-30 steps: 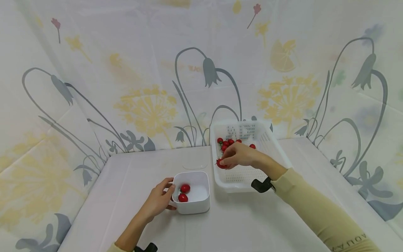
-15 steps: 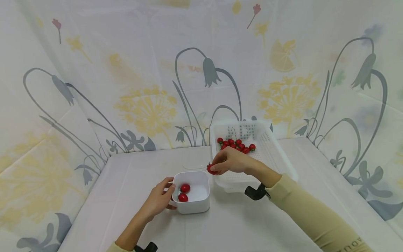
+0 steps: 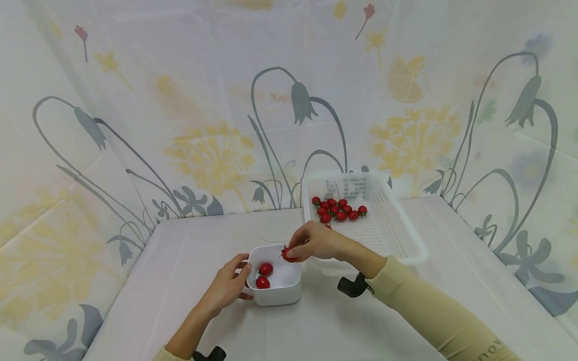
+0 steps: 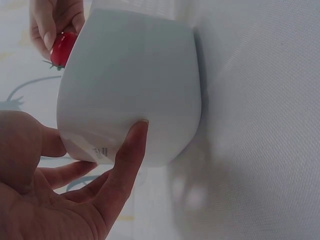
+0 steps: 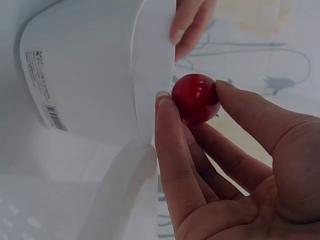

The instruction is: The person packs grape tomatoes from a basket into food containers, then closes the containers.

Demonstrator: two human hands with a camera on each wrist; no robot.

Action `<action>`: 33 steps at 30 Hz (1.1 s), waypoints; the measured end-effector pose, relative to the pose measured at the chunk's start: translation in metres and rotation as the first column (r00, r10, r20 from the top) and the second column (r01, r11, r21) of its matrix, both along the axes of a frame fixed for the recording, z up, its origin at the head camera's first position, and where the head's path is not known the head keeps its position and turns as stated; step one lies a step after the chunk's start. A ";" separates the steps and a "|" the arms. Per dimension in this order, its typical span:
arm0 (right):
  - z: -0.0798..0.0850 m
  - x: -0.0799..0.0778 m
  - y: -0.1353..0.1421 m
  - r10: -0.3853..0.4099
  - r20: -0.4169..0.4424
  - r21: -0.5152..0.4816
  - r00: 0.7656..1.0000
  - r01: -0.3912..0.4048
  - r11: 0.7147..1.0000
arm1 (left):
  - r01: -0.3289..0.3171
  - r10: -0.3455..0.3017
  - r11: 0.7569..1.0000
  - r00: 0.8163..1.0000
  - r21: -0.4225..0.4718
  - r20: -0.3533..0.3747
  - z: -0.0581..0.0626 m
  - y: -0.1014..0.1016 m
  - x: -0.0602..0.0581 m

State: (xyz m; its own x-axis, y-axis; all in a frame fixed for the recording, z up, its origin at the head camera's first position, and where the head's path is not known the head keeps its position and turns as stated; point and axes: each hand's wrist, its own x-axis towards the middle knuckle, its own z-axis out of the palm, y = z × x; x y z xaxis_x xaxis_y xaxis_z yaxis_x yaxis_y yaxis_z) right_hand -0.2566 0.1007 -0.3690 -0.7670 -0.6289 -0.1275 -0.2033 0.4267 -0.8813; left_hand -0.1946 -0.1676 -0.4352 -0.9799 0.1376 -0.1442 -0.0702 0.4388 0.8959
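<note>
My right hand point(image 3: 316, 242) pinches a red cherry tomato point(image 3: 289, 254) with a green stem cap between thumb and fingertips. It holds the tomato over the back right rim of a square white plastic container point(image 3: 277, 297). In the right wrist view the tomato point(image 5: 196, 98) shows round and glossy beside the container's edge. Two more cherry tomatoes point(image 3: 265, 269) lie inside, toward the left wall. My left hand point(image 3: 228, 284) grips the container's left side, its fingers spread around the wall in the left wrist view.
Behind and to the right stands a white perforated basket point(image 3: 408, 228) with several cherry tomatoes point(image 3: 340, 215) grouped toward its back left. My right forearm crosses its front part. A white cloth point(image 3: 180, 260) covers the table, and a flower-patterned sheet point(image 3: 203, 100) hangs behind.
My right hand has carried the tomato out of the basket, leftward and toward me, to the container's rim. More tomatoes in the basket are uncovered. The left hand and container have stayed put.
</note>
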 end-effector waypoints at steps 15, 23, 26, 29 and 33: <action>-0.011 0.010 -0.033 0.043 -0.051 0.040 0.998 -0.041 0.998 | 0.007 -0.007 1.000 1.000 0.016 -0.004 0.003 -0.001 -0.001; -0.019 0.014 -0.048 0.068 -0.086 0.055 0.994 -0.064 0.996 | 0.014 -0.013 0.999 1.000 0.035 -0.015 0.003 -0.002 -0.001; -0.024 0.015 -0.053 0.081 -0.112 0.075 0.990 -0.073 0.995 | 0.015 -0.014 0.999 1.000 0.042 -0.024 0.002 -0.002 -0.001; -0.029 0.015 -0.058 0.089 -0.151 0.098 0.985 -0.075 0.992 | 0.017 -0.016 0.999 1.000 0.050 -0.022 0.002 -0.002 -0.002; -0.035 0.014 -0.065 0.108 -0.220 0.161 0.970 -0.073 0.984 | 0.023 -0.022 0.998 0.999 0.059 -0.024 0.002 -0.003 -0.001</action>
